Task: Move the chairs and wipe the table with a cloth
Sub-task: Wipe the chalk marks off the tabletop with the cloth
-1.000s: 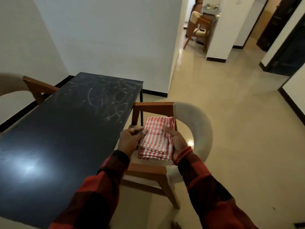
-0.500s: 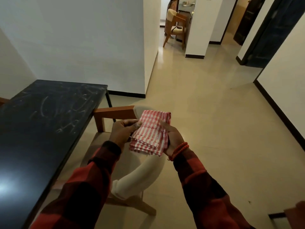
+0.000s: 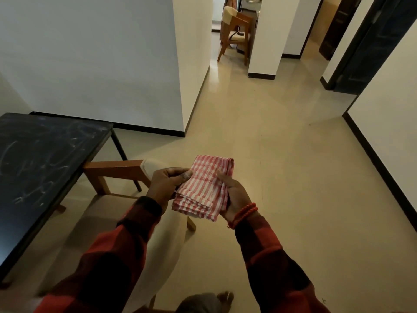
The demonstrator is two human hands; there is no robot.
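Note:
I hold a folded red-and-white striped cloth in front of me with both hands. My left hand pinches its left edge and my right hand supports it from the right and underneath. The black table, smeared with white chalky marks, lies at the left. A wooden chair with a cream padded back and seat stands tucked against the table's right side, directly below my arms.
A second wooden chair stands far down the corridor by a white pillar. White walls with black skirting line both sides. Beige tiled floor stretches to the right. My foot shows at the bottom edge.
My view has swung right and I have shifted along the chair, so the table now sits further left. Both hands keep the same hold on the cloth.

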